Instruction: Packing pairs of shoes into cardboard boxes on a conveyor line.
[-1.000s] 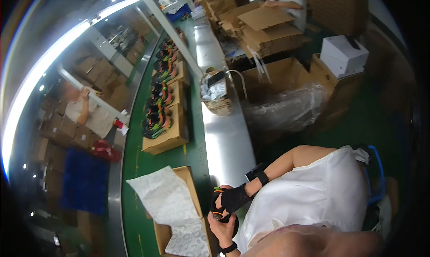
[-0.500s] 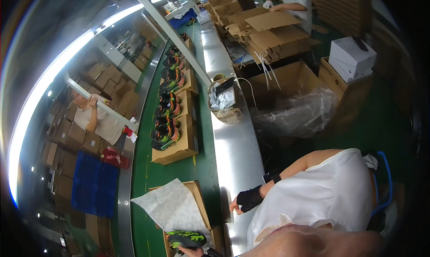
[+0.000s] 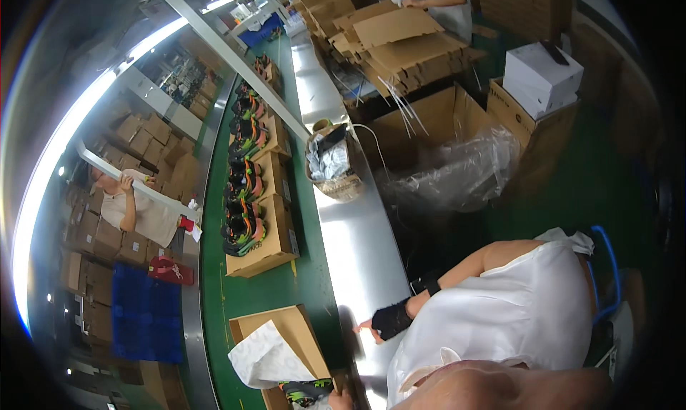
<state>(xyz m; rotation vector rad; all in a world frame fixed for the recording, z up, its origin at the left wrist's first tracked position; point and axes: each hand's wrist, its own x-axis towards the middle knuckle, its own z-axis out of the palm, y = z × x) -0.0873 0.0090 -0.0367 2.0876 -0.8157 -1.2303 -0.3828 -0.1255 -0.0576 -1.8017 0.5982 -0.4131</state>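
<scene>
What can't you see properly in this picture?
In the head view:
Left hand: mostly cut off by the lower edge, so I can't tell its grip.
Shoe in the open box: partly hidden by the pale paper.
Co-worker by the flattened cardboard: head cut off by the upper edge.
Farthest shoes on the green belt: too small to make out.

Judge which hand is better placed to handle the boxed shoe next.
Left, I'd judge: the left hand is at the open box, beside the shoe, while the right hand is over the metal counter, apart from both.
</scene>
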